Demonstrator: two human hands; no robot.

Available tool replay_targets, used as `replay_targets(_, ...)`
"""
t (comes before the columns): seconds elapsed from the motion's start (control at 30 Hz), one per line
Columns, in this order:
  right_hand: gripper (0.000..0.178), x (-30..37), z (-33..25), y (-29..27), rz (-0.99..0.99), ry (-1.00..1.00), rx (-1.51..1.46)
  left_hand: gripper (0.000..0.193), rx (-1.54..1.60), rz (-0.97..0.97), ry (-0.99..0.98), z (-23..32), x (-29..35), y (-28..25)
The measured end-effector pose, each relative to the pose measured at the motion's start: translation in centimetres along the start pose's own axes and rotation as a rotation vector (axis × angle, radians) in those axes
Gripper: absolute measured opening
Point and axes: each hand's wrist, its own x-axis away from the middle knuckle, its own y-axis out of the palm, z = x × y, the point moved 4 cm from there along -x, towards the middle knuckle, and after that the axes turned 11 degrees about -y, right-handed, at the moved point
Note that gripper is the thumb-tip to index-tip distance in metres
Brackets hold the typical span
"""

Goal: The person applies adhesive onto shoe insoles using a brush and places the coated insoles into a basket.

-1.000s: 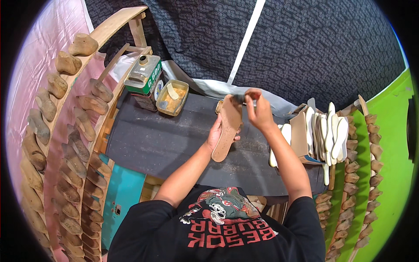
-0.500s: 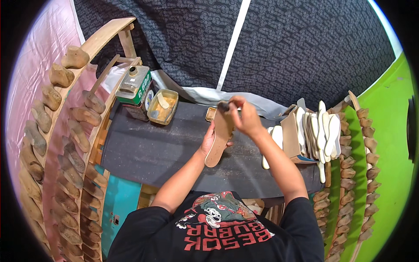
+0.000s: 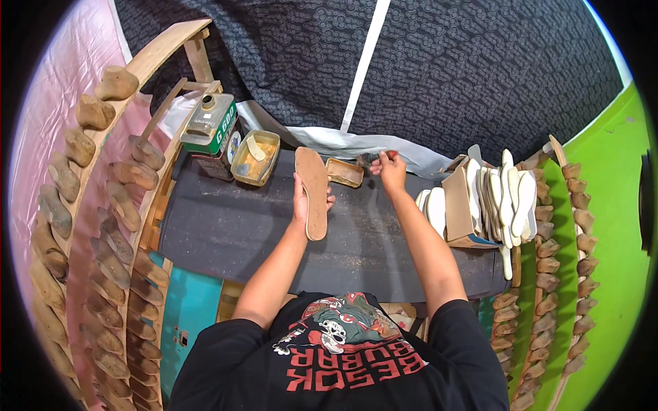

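Note:
My left hand (image 3: 299,202) is closed round a brown insole (image 3: 312,195), held nearly upright above the dark table with its wide end away from me. Fingertips show at the insole's right edge. My right hand (image 3: 389,171) is closed in a pinch on what looks like a small brush (image 3: 364,162), dark and blurred at its tip, with a bit of red at the fingers. The brush tip is beside a small shallow tray (image 3: 345,172) with brownish residue, apart from the insole.
A green and grey metal can (image 3: 210,133) and a tub (image 3: 256,159) with a pale scraper-like piece stand at the far left. A cardboard box (image 3: 458,204) of white insoles is at the right. Wooden shoe lasts (image 3: 103,308) line racks on both sides.
My right hand has drawn the brush off the insole's far end and moved right, near the small tray. The insole has shifted left and away from me, turning more upright.

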Motion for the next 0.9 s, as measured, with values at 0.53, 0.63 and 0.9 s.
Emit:
replay_targets(0.53,0.025,3.8,5.3,0.9,-0.034,0.427,-0.317,0.075,0.073,-0.043,0.035,-0.4,2.2,0.6)
replay_targets(0.63,0.03,4.6,5.1,0.0,-0.001,0.477,-0.416,0.075,0.088,-0.063,0.025,-1.0,2.1,0.6)
replay_targets(0.9,0.042,9.9,0.8,-3.7,-0.235,0.655,-0.246,0.078,-0.111,-0.092,-0.234,-2.5,2.4,1.1)
